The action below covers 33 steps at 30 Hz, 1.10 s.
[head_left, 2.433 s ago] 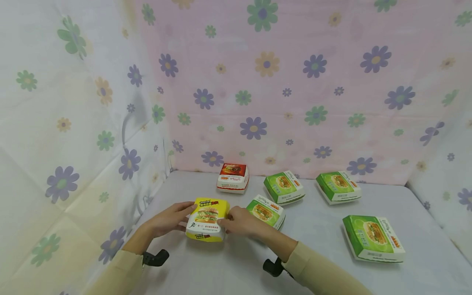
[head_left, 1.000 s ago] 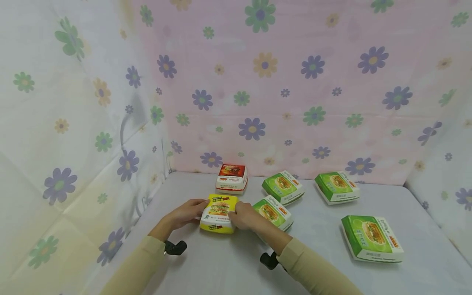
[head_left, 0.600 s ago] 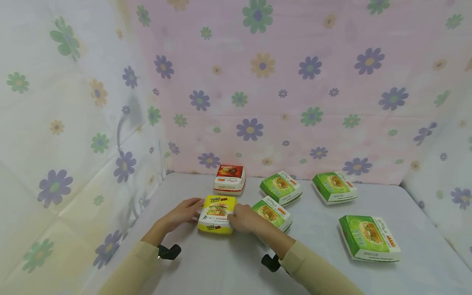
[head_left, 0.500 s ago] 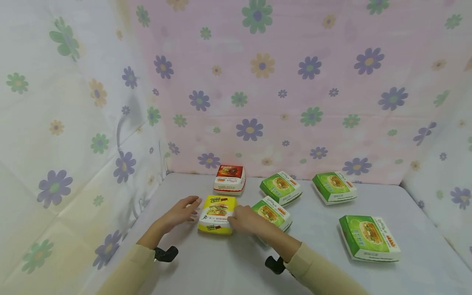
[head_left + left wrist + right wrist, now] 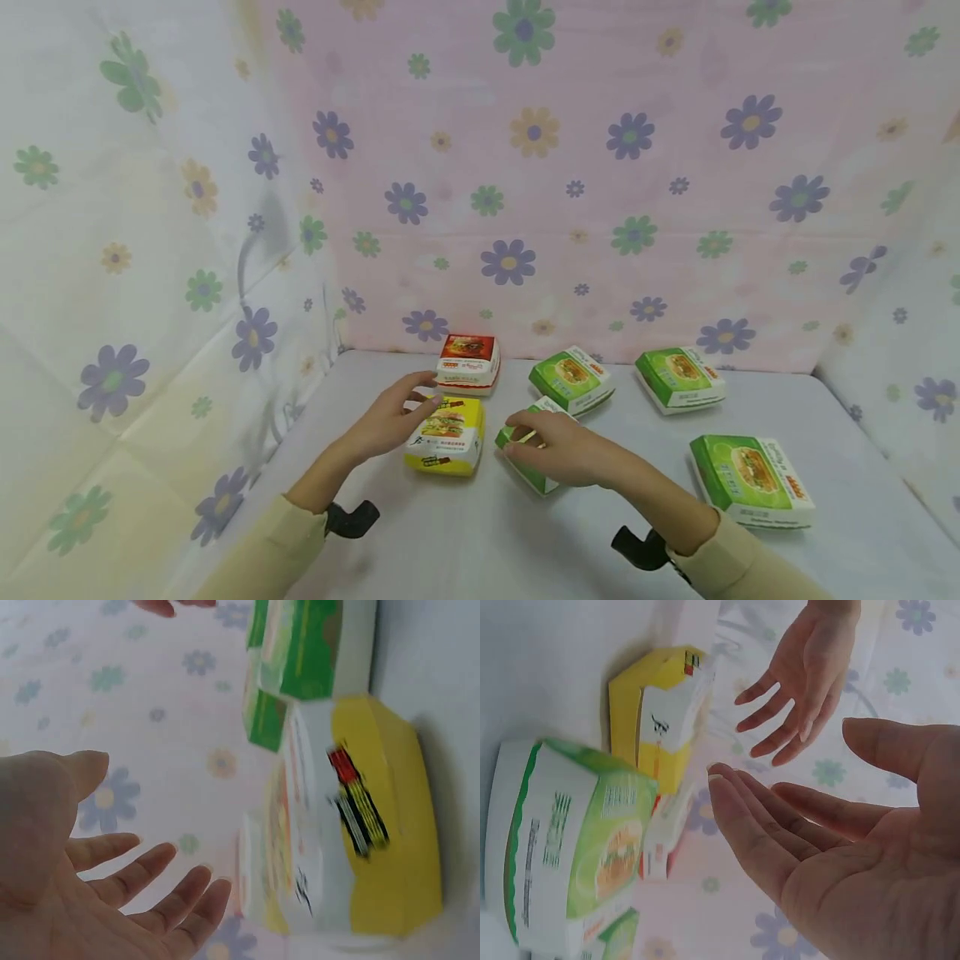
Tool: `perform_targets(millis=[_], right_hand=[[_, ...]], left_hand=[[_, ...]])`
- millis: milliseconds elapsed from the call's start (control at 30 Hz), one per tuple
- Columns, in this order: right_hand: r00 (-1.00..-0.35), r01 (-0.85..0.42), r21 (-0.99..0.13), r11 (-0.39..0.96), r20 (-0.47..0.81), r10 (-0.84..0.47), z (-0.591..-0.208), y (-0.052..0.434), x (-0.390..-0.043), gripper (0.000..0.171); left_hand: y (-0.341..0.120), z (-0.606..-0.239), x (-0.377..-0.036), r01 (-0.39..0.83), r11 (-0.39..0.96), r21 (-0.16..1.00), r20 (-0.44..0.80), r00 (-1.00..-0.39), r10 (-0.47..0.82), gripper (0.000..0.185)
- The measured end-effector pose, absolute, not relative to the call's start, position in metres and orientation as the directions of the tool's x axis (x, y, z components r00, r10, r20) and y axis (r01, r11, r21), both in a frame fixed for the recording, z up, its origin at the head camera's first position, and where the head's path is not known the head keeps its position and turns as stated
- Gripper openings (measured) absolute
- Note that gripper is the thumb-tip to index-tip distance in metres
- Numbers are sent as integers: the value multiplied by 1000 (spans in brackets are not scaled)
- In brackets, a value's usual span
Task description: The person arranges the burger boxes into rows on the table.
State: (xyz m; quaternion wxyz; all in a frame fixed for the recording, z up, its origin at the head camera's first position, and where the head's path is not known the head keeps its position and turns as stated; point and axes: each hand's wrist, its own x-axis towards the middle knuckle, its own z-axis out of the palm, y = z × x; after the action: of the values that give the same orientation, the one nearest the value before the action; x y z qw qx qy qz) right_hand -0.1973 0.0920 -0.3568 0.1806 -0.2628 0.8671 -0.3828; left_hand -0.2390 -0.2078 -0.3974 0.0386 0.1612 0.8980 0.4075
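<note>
Yellow burger box [image 5: 444, 437], lying on the bench [image 5: 450, 542]. Left hand [image 5: 392, 419], fingers spread, hovers at its left without touching; right hand [image 5: 564, 447], fingers extended and loosely parted, hovers to its right, over the nearest green box [image 5: 529, 472]. Behind the yellow box, a red-and-white box [image 5: 468, 365]; farther right, three other green boxes [image 5: 750, 477].

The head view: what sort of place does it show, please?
Probably a staged booth for tabletop work: flowered cloth hangs on three sides of a pale table, and six burger boxes lie on it.
</note>
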Motion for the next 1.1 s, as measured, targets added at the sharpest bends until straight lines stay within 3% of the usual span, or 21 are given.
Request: perform_targets(millis=[333,633,833,1100], right_hand=[[-853,-325,-729,603,-49,-519,-353,148,-209,46],[-901,-320,-655,684,-12,-433,-353,183,-253,51],[-916,-313,-629,712,0,-402,-364,199,-287,53],[-951,-206,-605,769,-62,-303,-381,202,-319,59]], left_hand=[[-154,-388,-259,292,580,760,44,-915,402,60],[-105,-392,-294,162,607,778,-112,-915,388,72],[-80,-406,-318,18,555,832,-221,-907,360,72],[-55,-409,-331,-154,553,819,-371,-877,306,77]])
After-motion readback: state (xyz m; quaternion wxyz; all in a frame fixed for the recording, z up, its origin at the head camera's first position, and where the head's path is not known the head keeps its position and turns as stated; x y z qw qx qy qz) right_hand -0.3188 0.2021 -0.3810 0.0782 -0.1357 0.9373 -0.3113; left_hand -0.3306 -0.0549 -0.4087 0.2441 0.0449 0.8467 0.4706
